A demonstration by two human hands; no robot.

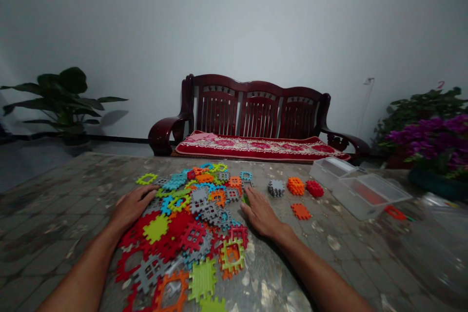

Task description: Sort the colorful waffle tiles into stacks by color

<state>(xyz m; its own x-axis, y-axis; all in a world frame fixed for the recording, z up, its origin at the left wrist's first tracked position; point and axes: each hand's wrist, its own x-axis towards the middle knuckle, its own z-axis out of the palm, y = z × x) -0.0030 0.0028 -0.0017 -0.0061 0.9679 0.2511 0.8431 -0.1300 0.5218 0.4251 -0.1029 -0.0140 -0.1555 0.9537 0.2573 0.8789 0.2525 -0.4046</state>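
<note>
A heap of flat plastic interlocking tiles (190,224), red, grey, green, blue and orange, covers the middle of a stone-patterned table (73,204). My left hand (131,207) lies flat on the heap's left edge with its fingers stretched out. My right hand (259,212) rests palm down at the heap's right edge, fingers spread, its fingertips on a green tile. Neither hand holds anything. To the right stand three small sorted stacks: grey (276,188), orange (295,185) and red (315,188). A single orange tile (301,211) lies in front of them.
Two clear plastic boxes (365,195) sit at the table's right, one with a red piece inside. Behind the table stands a dark wooden bench (256,117) with a red cushion. A leafy plant (62,102) is at far left, purple flowers (435,141) at far right.
</note>
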